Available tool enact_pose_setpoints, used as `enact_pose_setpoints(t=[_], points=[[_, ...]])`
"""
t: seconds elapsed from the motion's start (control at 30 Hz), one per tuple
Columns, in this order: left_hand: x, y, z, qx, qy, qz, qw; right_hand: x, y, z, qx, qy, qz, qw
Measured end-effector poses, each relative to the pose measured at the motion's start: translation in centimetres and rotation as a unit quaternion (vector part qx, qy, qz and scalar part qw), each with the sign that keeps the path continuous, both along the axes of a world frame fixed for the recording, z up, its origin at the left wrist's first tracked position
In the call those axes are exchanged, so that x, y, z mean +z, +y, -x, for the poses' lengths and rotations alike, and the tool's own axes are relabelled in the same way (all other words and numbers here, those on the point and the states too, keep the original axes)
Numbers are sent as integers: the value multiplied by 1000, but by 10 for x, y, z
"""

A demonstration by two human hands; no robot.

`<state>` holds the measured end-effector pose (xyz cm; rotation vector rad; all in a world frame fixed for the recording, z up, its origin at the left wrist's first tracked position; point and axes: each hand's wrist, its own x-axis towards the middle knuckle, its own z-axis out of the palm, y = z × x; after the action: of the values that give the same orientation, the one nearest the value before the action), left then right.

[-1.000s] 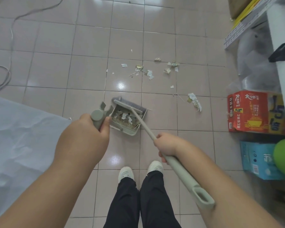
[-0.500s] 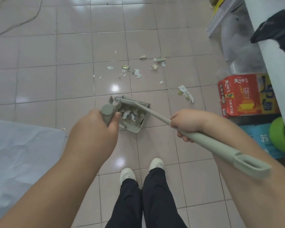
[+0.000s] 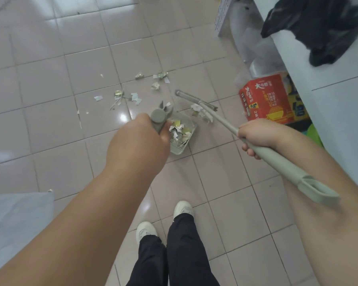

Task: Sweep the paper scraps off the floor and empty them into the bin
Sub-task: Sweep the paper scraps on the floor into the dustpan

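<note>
My left hand (image 3: 139,141) grips the upright grey handle of a pale green dustpan (image 3: 182,147) that rests on the tiled floor and holds several paper scraps. My right hand (image 3: 256,135) is closed around the long pale green broom handle (image 3: 285,162). The broom head (image 3: 194,99) sits on the floor just beyond the dustpan's open side, with a clump of scraps (image 3: 202,113) against it. More paper scraps (image 3: 130,96) lie scattered on the tiles farther out, to the left of the broom head. No bin is in view.
A red carton (image 3: 265,100) stands on the floor at the right, below a white counter (image 3: 329,69) with a black bag (image 3: 318,27) on it. A pale blue sheet (image 3: 15,223) covers the floor at the lower left. My shoes (image 3: 163,221) are below the dustpan.
The broom head has lifted out of the dustpan and swung right and outward to the scraps by the red carton. The dustpan has shifted right with my left hand.
</note>
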<state>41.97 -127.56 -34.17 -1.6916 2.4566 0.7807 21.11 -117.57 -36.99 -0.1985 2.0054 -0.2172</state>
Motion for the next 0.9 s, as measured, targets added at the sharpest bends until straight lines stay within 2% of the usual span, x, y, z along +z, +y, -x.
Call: enact_pose_setpoints(t=[0.17,0.33,0.57,0.77,0.9], points=[[-9,5,32,-19,-19,-6,1000,-30,0,37,-67,-6,-2,998],[-13,-3,45,-16,-35,4,999,-60,-5,37,-60,-49,-32,997],[-13,-4,51,-11,-42,10,999,-45,23,23,2,-78,-16,997],[-10,-3,50,-3,-36,5,999,-14,55,30,-52,-78,36,995],[-9,-2,51,4,-35,-2,999,-34,37,24,-70,-34,45,996]])
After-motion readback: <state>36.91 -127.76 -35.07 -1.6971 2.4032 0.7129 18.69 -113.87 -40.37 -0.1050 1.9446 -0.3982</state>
